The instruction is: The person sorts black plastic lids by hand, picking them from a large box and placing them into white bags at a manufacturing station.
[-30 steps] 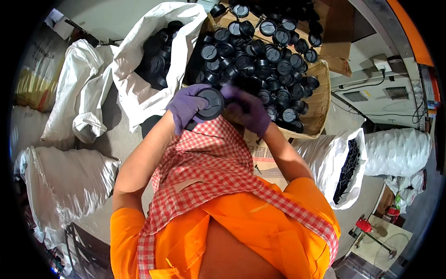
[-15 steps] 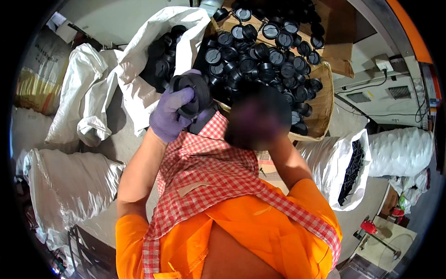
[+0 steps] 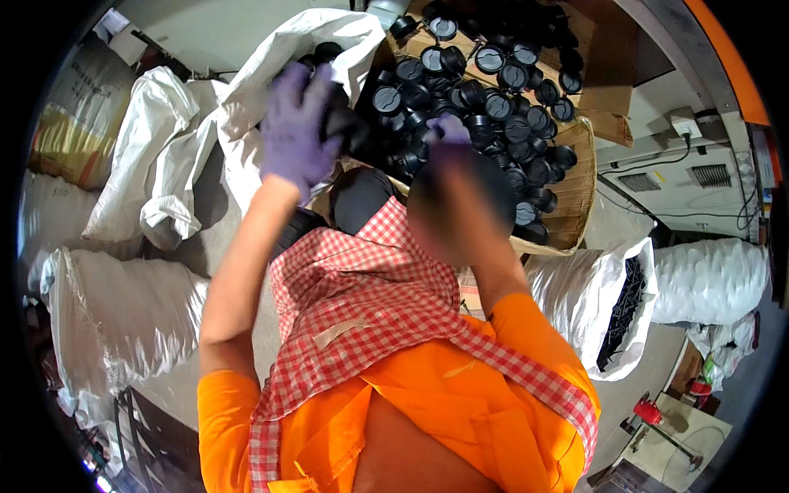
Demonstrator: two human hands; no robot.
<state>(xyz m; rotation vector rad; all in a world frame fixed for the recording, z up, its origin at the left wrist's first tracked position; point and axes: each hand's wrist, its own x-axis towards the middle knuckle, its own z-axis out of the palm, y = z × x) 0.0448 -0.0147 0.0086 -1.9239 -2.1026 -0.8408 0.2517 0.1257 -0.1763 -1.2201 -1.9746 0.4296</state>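
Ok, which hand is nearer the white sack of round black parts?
Left. Left hand is at the open sack; right hand is farther right, over the cardboard box.

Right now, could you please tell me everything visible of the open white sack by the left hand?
The open white sack looks like creased plastic, its wide mouth facing up and holding black round parts. It sits left of the cardboard box. The gloved left hand covers part of its mouth; contact is unclear.

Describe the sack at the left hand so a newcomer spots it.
Find the cardboard box heaped with black caps. Immediately left, partly behind the left hand, is a white sack. Unlike the crumpled sack farther left, its open mouth shows round black pieces.
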